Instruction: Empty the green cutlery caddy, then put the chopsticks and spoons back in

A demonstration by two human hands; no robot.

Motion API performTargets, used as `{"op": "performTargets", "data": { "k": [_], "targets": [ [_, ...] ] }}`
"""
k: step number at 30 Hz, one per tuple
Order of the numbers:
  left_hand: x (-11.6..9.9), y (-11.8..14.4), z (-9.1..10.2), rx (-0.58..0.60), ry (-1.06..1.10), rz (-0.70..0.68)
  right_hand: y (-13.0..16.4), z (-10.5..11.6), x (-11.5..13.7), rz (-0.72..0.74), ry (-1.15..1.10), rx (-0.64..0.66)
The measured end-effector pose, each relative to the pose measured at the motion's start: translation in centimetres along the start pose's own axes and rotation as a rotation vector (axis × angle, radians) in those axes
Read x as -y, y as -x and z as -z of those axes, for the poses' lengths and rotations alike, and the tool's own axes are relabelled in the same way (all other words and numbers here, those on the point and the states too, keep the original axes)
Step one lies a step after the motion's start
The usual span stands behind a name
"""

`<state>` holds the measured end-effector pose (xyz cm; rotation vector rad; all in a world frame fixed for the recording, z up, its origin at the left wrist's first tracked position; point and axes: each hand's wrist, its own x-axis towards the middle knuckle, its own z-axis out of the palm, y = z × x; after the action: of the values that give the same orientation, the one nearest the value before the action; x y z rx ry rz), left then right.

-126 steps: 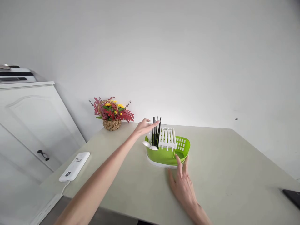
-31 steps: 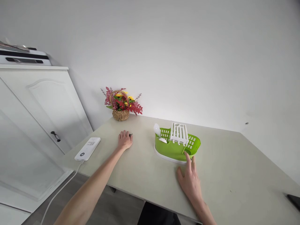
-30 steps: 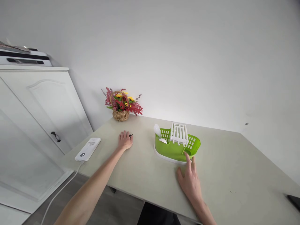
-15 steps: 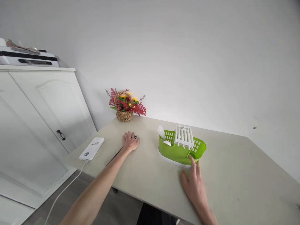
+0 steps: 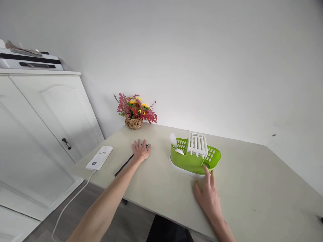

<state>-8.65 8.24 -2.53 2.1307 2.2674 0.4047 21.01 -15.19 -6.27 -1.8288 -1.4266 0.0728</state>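
While the broad pale grey-green desk [image 5: 252,188] carries everything, the tall white panelled cabinet [image 5: 45,111] stands well off to the left of both hands, with a flat white and black machine [image 5: 27,60] on its top. Next in size, the lime-green slotted plastic cutlery drainer [image 5: 193,161] on its white base sits just beyond the right fingers [image 5: 209,174], a white ribbed rack [image 5: 197,145] rising from its middle and a white plastic spoon [image 5: 173,140] standing in its left compartment. The right hand [image 5: 208,196] lies flat on the desk, its fingers spread a little, the fingertips touching the near edge of the drainer's base and holding nothing. Beyond the left fingers [image 5: 141,145], by the wall, stands a small woven basket of red and yellow artificial flowers [image 5: 135,112]. Further left of those fingers, near the desk's edge, lies a white rectangular power bank [image 5: 99,158], its white cable [image 5: 70,201] hanging down toward the floor. The left hand [image 5: 141,151] rests palm down with fingers loosely spread over the far end of thin black chopsticks [image 5: 124,164], which lie on the desk and run back along the forearm toward the near edge; whether the fingers grip them or merely press on them I cannot tell.
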Motion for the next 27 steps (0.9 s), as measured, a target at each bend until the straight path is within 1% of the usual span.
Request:
{"op": "performTargets", "data": {
  "k": [3, 5, 6, 9, 11, 12, 15, 18, 21, 23, 25, 27],
  "targets": [
    [-0.4, 0.2, 1.3, -0.078, 0.034, -0.044, 0.0, -0.2, -0.2, 0.010, 0.001, -0.013],
    [-1.3, 0.1, 2.7, -0.145, 0.093, -0.129, 0.0, -0.3, -0.2, 0.001, 0.006, -0.009],
    [-2.0, 0.1, 3.6, -0.180, 0.145, -0.193, 0.0, -0.3, -0.2, -0.006, 0.009, -0.006],
    [-4.9, 0.5, 6.9, -0.278, 0.397, -0.434, 0.0, -0.3, -0.1, -0.016, 0.008, 0.000],
    [-7.3, 1.3, 9.1, -0.310, 0.581, -0.591, 0.0, -0.2, 0.0, -0.015, 0.001, 0.002],
    [-8.5, 1.7, 10.0, -0.313, 0.646, -0.646, 0.0, -0.2, 0.0, -0.014, -0.001, 0.003],
    [-11.4, 3.0, 11.9, -0.290, 0.696, -0.764, 0.0, -0.2, 0.1, -0.010, -0.008, -0.001],
    [-12.9, 3.5, 12.3, -0.207, 0.652, -0.833, 0.0, -0.1, 0.2, -0.018, -0.012, 0.002],
    [-13.2, 3.2, 11.9, -0.048, 0.607, -0.833, 0.0, 0.1, 0.5, -0.034, -0.010, 0.014],
    [-13.1, 3.0, 11.7, 0.014, 0.593, -0.814, -0.1, 0.3, 0.7, -0.031, -0.010, 0.018],
    [-12.9, 3.0, 11.6, 0.005, 0.590, -0.804, -0.1, 0.5, 0.9, -0.028, -0.015, 0.019],
    [-12.7, 3.3, 11.7, -0.033, 0.580, -0.815, -0.1, 0.7, 1.1, -0.034, -0.025, 0.017]
  ]
}}
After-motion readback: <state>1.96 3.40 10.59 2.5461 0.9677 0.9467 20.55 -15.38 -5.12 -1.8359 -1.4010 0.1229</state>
